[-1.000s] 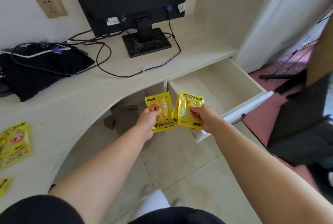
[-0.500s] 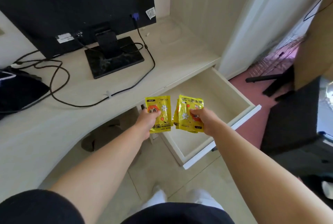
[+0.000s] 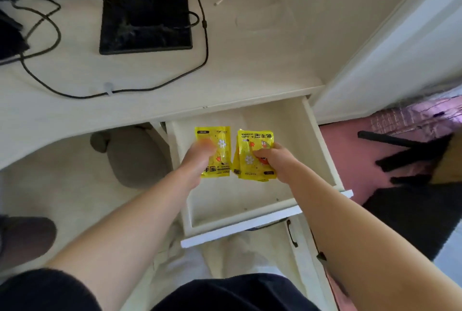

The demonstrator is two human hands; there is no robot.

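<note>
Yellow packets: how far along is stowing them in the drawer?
Done: drawer is pulled open. In hand: left grip holds one yellow packet, right grip a small stack, both over the drawer. Left: none lies on its floor; release them, probably then shut it.

We list, on the pale wood desk (image 3: pixel 250 68): one black monitor base (image 3: pixel 146 24), square, with its upright post; one black cable (image 3: pixel 205 43) looping past the base and along the desktop, held by a clear clip (image 3: pixel 108 86); one small white stub (image 3: pixel 218 3) near the back. Beneath the desk we note a grey slipper (image 3: pixel 135 158), with a darker one (image 3: pixel 25 238) at far left. To the right: pink mat (image 3: pixel 350 150), black chair legs (image 3: pixel 405 153) on it.
</note>
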